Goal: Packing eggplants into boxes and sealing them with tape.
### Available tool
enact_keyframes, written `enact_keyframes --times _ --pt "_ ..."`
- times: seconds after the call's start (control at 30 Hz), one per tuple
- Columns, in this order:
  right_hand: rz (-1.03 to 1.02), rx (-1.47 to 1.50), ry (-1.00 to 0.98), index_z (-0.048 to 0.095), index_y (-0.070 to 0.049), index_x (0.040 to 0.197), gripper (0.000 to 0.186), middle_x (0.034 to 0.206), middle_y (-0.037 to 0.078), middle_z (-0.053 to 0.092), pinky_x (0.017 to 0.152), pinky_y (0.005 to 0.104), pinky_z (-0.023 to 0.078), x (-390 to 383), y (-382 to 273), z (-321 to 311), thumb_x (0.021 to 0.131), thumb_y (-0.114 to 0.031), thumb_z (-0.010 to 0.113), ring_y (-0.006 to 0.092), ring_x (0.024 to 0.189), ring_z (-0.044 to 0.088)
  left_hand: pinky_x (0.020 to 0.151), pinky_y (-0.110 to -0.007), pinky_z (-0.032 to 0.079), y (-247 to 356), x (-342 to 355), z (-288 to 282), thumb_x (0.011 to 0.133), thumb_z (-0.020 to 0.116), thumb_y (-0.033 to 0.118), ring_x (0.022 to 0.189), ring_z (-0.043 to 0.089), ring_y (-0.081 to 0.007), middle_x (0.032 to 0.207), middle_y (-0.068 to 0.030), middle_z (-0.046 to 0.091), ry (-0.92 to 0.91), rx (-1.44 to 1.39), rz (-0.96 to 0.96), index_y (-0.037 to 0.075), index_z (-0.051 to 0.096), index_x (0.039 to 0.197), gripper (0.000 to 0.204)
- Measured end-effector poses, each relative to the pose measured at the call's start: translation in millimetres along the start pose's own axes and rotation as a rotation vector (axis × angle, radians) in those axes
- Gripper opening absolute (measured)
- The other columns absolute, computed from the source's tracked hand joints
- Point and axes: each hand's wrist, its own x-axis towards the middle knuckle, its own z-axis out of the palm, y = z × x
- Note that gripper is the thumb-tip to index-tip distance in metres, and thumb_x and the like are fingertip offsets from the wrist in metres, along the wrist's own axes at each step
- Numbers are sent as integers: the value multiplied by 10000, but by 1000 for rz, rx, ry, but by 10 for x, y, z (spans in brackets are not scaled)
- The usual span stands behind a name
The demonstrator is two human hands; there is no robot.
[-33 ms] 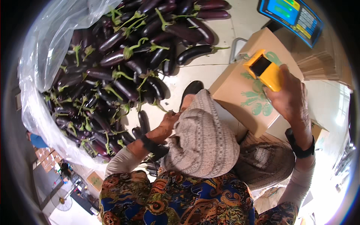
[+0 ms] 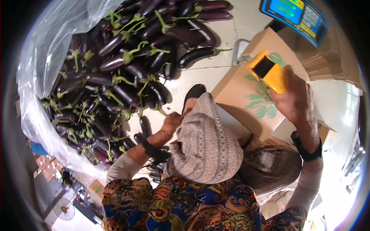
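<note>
In my right hand (image 2: 293, 96) is a yellow tape dispenser (image 2: 269, 73) with a dark opening, resting on or just above the top of a brown cardboard box (image 2: 227, 92). The fingers are wrapped round its near end. Green plant pictures are printed on the box. My left hand (image 2: 171, 125) lies against my patterned trouser leg by the knee, fingers curled and partly hidden; what they hold, if anything, does not show. Beyond it spreads a big heap of dark purple eggplants (image 2: 123, 92) with green stems, and one eggplant (image 2: 197, 56) lies apart near the box.
Clear plastic sheeting (image 2: 29, 96) borders the heap on the left. A blue-framed scale display (image 2: 296, 17) stands at the far right, above stacked flat cardboard (image 2: 327, 59). A metal frame (image 2: 241, 48) pokes out behind the box. A fan (image 2: 63, 208) stands at the lower left.
</note>
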Motion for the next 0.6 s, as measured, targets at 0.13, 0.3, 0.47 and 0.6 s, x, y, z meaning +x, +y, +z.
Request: enact_keyframes --times 0.13,0.3,0.47,0.6 --pt "30 -5 -3 502 -37 1156 506 907 197 675 736 495 516 -21 47 -29 740 -245 701 408 851 650 759 -294 463 1666 514 -240 930 579 235 827 573 -142 884 -93 656 215 -83 312 -24 606 1018 275" --pt "-25 48 -6 502 -33 1090 440 852 217 661 723 510 505 -44 31 -115 724 -192 688 417 812 644 948 -315 428 3072 1164 95 956 539 233 1097 565 -283 1192 -172 584 190 115 1131 -5 560 1187 332" --pt "-55 146 -9 499 -11 1074 432 827 228 646 722 511 506 -100 112 -126 711 -171 669 431 789 639 1018 -442 372 3597 1408 549 937 425 298 1184 464 -415 1320 -251 471 -103 -53 860 80 464 1301 426" --pt "1 148 -103 493 14 1129 484 883 240 633 741 507 513 -88 139 -107 717 -180 657 442 807 644 1052 -423 333 3480 1346 678 903 405 520 1268 424 -382 1324 -262 476 -151 -137 710 15 344 1401 712"
